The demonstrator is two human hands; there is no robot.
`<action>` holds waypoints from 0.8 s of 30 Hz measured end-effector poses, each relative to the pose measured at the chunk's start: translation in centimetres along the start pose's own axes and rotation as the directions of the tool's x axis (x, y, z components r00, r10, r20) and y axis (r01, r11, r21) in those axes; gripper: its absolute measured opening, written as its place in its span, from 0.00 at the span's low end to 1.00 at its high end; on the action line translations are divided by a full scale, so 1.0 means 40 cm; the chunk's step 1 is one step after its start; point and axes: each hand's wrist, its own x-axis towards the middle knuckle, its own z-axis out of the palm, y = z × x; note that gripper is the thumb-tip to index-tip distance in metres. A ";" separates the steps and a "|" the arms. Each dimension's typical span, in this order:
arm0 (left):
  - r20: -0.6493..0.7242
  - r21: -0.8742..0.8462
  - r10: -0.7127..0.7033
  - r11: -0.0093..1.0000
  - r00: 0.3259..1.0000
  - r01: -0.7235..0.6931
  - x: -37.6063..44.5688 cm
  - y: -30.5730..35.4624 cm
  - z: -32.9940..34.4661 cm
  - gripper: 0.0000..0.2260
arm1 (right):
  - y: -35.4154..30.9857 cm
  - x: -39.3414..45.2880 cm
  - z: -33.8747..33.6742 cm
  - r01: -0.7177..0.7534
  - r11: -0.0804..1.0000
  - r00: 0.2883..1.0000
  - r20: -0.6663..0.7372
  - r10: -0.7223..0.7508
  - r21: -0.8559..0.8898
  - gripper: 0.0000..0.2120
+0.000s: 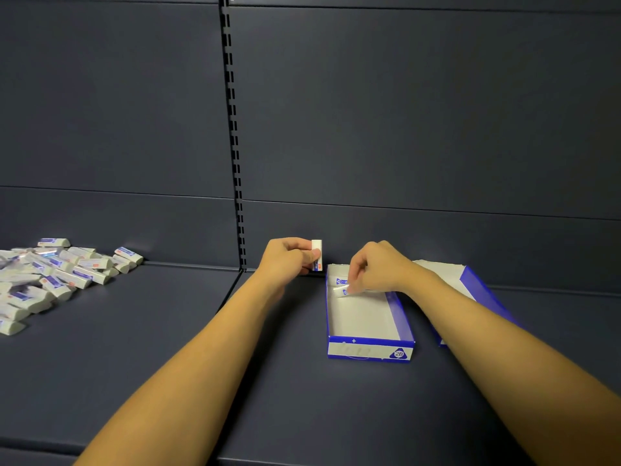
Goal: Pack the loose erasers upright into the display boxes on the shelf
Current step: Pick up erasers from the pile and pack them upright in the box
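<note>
We are early in the packing — the near display box (369, 351) on the shelf (168, 348) is almost all bare white floor, with only one eraser (341, 281) already standing against its far end wall. Our right hand (376, 267) reaches into that far end and pinches a second eraser (342, 292) at the fingertips, tilted, just in front of the first one; we judge it is being tipped up so the row builds from the back wall forward, each piece propped by the last. Our left hand (289, 257) waits just left of the box's far corner, fingers and thumb curled round a spare eraser (317, 254) held upright, label end down — ready, it seems, to be passed across as soon as the right is free. The loose pile (50, 277) lies well apart at the far left of the shelf, so carrying two at a time saves trips. A second box (470, 284) sits behind the right forearm, partly hidden; what it holds we cannot tell.
</note>
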 end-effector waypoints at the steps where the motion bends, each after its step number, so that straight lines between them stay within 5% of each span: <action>1: -0.004 -0.003 -0.003 1.000 1.000 0.003 0.000 0.001 0.001 0.05 | 0.002 0.000 -0.001 0.005 1.000 1.000 0.018 -0.004 -0.030 0.04; 24: 0.018 -0.029 0.004 1.000 1.000 -0.003 0.001 0.000 0.003 0.03 | -0.011 0.031 0.038 0.012 0.996 0.999 -0.047 -0.016 -0.087 0.05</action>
